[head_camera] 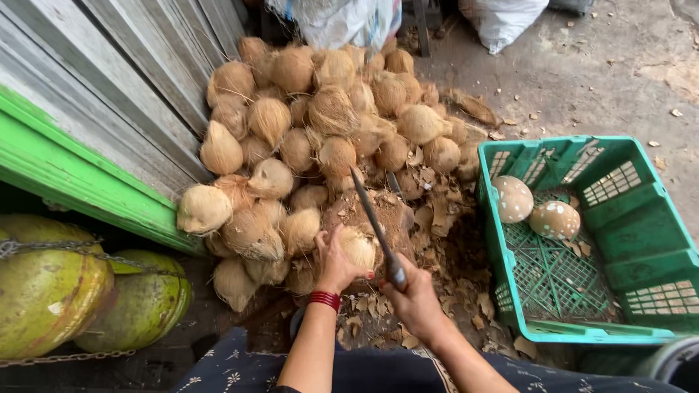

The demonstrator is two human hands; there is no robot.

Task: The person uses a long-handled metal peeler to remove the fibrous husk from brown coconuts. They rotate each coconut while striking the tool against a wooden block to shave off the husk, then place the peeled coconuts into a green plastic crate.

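My left hand [335,263], with red bangles at the wrist, grips a husked brown coconut [358,246] resting on a wooden chopping block [393,218]. My right hand [415,295] is closed around the handle of a long knife [373,218], whose blade points up and away, just right of the coconut. A large pile of fibrous brown coconuts [306,124] lies directly behind the block against a grey wall.
A green plastic crate [626,240] at the right holds two peeled pale coconuts [513,198] [555,220]. Husk shavings [444,218] litter the ground. Green unhusked coconuts [51,291] behind a chain sit at the left, below a green ledge [80,178]. White sacks [502,18] stand at the back.
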